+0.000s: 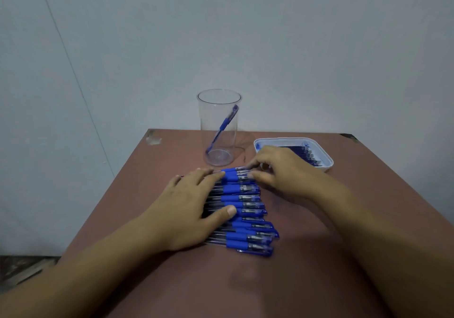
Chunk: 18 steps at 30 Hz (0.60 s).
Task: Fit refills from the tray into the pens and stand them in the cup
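We rest our left hand [189, 207] flat on the left part of a row of clear plastic pens with blue grips [245, 210]. Its fingers are straight and its thumb presses on the barrels. The pens lie side by side on the reddish-brown worktop [245, 288], running from near to far. At the far end of the row our right hand [282, 172] pinches the farthest pen [237, 170] between curled forefinger and thumb. Just beyond the row stands the tall clear plastic cup [219, 101], upright, with 1 blue pen [224, 126] leaning inside it. To the right of the cup, partly behind the right hand, sits the white rectangular plastic tray [328, 164], holding a layer of dark blue refills [305, 154].
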Each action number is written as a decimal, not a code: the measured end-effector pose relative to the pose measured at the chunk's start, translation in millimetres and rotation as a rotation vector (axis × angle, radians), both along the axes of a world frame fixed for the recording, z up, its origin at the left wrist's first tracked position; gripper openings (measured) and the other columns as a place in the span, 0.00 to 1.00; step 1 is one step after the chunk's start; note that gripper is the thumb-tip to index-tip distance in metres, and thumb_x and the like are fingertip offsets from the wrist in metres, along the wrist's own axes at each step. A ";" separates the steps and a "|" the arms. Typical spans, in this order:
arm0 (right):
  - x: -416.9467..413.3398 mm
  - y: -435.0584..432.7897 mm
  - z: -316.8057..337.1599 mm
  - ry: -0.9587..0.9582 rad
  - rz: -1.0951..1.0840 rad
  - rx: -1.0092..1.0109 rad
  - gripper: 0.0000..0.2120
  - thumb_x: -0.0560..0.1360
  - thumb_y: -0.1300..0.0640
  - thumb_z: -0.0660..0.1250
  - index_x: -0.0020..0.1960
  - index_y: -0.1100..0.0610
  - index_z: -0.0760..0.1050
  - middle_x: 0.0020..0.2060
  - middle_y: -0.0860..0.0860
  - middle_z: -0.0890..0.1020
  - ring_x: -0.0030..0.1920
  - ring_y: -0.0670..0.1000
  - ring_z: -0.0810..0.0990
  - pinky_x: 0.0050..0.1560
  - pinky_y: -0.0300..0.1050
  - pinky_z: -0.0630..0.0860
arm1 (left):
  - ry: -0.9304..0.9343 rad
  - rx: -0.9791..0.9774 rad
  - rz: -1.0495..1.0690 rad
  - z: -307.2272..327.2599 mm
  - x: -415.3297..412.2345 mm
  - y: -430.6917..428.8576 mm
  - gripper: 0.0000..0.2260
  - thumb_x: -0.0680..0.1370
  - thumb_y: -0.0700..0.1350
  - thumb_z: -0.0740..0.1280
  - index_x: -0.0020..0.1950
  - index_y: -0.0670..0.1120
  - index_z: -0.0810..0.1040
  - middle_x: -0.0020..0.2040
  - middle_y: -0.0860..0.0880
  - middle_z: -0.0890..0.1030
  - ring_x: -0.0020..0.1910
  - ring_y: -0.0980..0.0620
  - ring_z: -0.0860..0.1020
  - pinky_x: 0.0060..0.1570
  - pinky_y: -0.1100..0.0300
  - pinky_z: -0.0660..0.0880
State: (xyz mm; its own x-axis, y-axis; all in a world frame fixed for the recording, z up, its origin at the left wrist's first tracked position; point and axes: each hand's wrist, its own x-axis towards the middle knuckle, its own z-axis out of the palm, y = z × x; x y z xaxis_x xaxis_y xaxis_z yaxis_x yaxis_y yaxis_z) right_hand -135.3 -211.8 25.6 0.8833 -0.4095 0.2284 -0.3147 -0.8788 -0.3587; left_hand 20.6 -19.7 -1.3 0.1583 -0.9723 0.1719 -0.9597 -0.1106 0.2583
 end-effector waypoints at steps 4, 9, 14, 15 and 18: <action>4.1 2.8 -4.8 0.063 0.013 -0.070 0.12 0.78 0.49 0.67 0.59 0.50 0.81 0.44 0.39 0.72 0.48 0.42 0.71 0.50 0.36 0.66 | -0.008 -0.004 0.019 -11.9 -2.2 4.9 0.38 0.72 0.74 0.42 0.78 0.57 0.55 0.77 0.56 0.58 0.76 0.56 0.55 0.75 0.46 0.51; 5.9 7.8 -4.1 0.045 0.019 -0.106 0.10 0.78 0.52 0.66 0.56 0.54 0.81 0.45 0.42 0.73 0.47 0.42 0.71 0.50 0.37 0.69 | -0.013 0.014 0.036 -12.6 -6.6 6.3 0.39 0.72 0.74 0.41 0.79 0.58 0.53 0.78 0.57 0.55 0.77 0.56 0.53 0.77 0.45 0.46; -0.9 14.4 3.4 -0.039 -0.038 -0.023 0.05 0.80 0.51 0.63 0.51 0.48 0.78 0.41 0.37 0.76 0.42 0.38 0.75 0.42 0.34 0.68 | 0.007 -0.062 0.028 -0.5 -8.1 4.4 0.37 0.73 0.73 0.44 0.79 0.58 0.53 0.77 0.57 0.58 0.77 0.57 0.55 0.74 0.43 0.41; -4.1 16.2 9.0 -0.048 -0.039 -0.006 0.05 0.80 0.51 0.63 0.51 0.48 0.78 0.40 0.36 0.76 0.42 0.36 0.75 0.41 0.33 0.68 | -0.001 -0.099 0.018 4.6 -8.5 2.7 0.36 0.73 0.73 0.44 0.78 0.58 0.55 0.76 0.57 0.61 0.76 0.57 0.57 0.75 0.42 0.42; -19.6 26.3 28.9 -0.081 -0.013 0.028 0.05 0.80 0.52 0.63 0.50 0.48 0.78 0.39 0.36 0.77 0.41 0.35 0.76 0.41 0.29 0.70 | -0.074 -0.238 -0.053 20.5 -10.4 -6.6 0.29 0.77 0.67 0.52 0.74 0.56 0.65 0.68 0.58 0.73 0.67 0.59 0.70 0.75 0.43 0.53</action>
State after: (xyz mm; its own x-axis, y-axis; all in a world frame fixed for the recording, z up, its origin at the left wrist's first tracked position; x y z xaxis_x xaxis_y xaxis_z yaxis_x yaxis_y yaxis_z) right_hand -155.0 -185.5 54.5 0.8569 -0.4278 0.2878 -0.2946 -0.8643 -0.4076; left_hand 10.3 -26.3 19.1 0.0862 -0.9097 0.4063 -0.9798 -0.0036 0.1997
